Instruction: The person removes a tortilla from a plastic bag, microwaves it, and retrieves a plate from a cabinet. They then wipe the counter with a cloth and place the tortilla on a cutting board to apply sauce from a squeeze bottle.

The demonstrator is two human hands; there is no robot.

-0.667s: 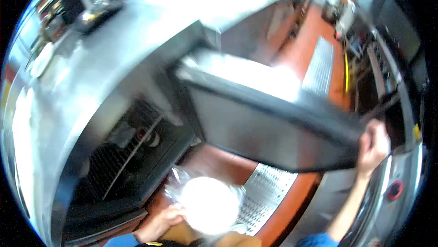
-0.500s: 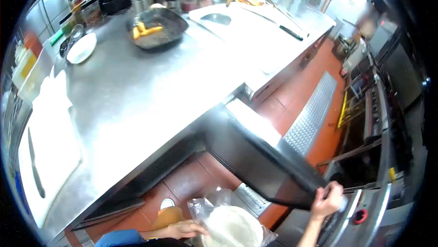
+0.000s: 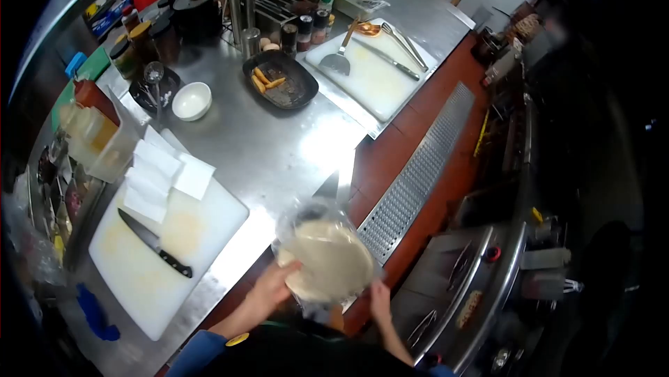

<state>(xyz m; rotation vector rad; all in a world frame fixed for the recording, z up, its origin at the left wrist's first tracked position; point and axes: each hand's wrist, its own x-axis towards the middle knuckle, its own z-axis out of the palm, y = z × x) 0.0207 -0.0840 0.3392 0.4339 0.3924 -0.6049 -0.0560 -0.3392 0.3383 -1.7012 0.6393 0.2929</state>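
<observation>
A clear plastic bag of pale round flatbread (image 3: 331,262) is held up in front of me, past the front edge of the steel counter. My left hand (image 3: 274,285) grips its lower left side, the thumb lying on top. At the bag's lower right edge is my right hand (image 3: 380,302), its fingers closed on the plastic; it is small and slightly blurred. A kitchen knife (image 3: 155,243) with a black handle lies on the white cutting board (image 3: 209,231) to the left. White paper towels (image 3: 155,171) cover the board's far edge.
On the counter stand a black square pan (image 3: 296,91) with several fried pieces, a white bowl (image 3: 191,102) and a far cutting board (image 3: 383,98) bearing a spatula (image 3: 337,62), tongs and a knife. Stove equipment (image 3: 456,272) lines the right, beyond a perforated metal floor strip (image 3: 418,175).
My right hand has left the dark open door or drawer front and come to the bag. The bag has risen from low near my body, held in my left hand. My view has shifted.
</observation>
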